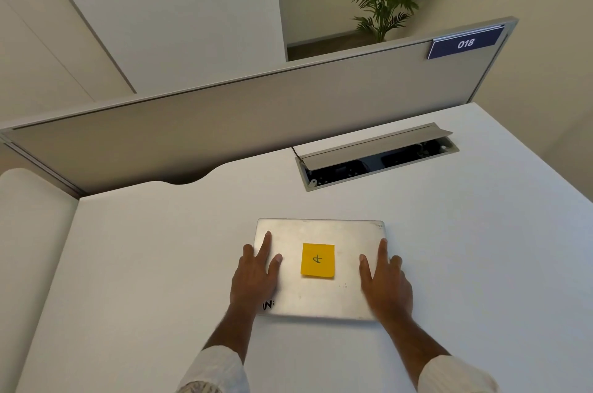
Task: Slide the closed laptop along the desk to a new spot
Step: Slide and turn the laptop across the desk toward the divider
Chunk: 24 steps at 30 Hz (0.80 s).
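Closed silver metal laptop (pixel 321 293) — flat on white tabletop (pixel 449 248), yellow square sticky note (pixel 317 260) at centre; left hand (pixel 256 277) and right hand (pixel 385 283) flat, fingers spread, on its left and right edges.

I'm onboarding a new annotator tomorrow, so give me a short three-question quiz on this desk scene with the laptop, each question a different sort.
1. True or false: the laptop is open.
2. What sits in the middle of its lid? A) a pen B) a yellow sticky note C) a mug
3. Fill in: the sign on the divider reads ___.

Key:
1. False. The lid is closed, with the left hand and right hand resting flat on it, fingers spread.
2. B
3. 018
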{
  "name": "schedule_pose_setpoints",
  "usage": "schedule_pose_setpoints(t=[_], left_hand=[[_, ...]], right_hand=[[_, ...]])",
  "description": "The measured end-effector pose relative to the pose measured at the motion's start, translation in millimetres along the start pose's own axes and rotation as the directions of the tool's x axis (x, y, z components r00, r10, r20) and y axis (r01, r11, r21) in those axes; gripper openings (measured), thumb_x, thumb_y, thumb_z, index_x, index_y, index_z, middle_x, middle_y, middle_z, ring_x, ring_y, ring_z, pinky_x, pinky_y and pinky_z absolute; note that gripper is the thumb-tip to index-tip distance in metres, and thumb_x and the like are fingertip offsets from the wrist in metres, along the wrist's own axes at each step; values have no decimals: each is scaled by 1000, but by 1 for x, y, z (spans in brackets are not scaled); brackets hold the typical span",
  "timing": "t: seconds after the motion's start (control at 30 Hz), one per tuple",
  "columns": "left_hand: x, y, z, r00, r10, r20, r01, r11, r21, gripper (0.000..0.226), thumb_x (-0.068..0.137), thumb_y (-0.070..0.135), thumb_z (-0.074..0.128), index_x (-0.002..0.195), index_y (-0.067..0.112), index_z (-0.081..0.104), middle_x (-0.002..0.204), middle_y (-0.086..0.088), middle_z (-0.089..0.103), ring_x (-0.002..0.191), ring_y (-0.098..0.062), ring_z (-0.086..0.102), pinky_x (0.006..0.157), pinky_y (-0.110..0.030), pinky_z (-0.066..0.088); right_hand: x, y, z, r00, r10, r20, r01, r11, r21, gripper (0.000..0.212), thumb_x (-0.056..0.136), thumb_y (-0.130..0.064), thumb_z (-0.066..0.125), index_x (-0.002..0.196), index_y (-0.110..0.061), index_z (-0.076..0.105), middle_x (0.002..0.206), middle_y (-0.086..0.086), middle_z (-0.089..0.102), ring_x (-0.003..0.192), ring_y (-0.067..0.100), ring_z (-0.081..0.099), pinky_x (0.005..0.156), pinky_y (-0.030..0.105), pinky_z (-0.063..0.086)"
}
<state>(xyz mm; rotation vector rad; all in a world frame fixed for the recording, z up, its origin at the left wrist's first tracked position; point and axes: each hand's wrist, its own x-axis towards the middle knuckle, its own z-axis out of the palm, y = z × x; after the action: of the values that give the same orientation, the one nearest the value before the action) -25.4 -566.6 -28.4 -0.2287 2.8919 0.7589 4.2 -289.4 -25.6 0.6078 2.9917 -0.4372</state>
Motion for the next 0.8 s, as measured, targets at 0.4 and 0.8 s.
schedule_pose_setpoints(t=[0.4,0.8], left_hand=[[-4,0,6,999,29,-13,-28,996,83,63,99,60,32,156,44,11,126,-7,42,113,-31,53,85,-45,54],[-13,5,10,1000,12,-25,-7,981,193,62,101,55,30,158,39,11,126,-8,43,107,-29,51,76,-43,54]], right_hand=[[2,9,3,999,-37,3,37,992,-120,72,95,-62,21,152,-17,24,111,10,61,96,24,58,69,36,55],[-5,11,2,999,-38,25,41,995,-92,69,97,-57,26,152,-16,23,116,7,55,93,25,57,64,34,54]])
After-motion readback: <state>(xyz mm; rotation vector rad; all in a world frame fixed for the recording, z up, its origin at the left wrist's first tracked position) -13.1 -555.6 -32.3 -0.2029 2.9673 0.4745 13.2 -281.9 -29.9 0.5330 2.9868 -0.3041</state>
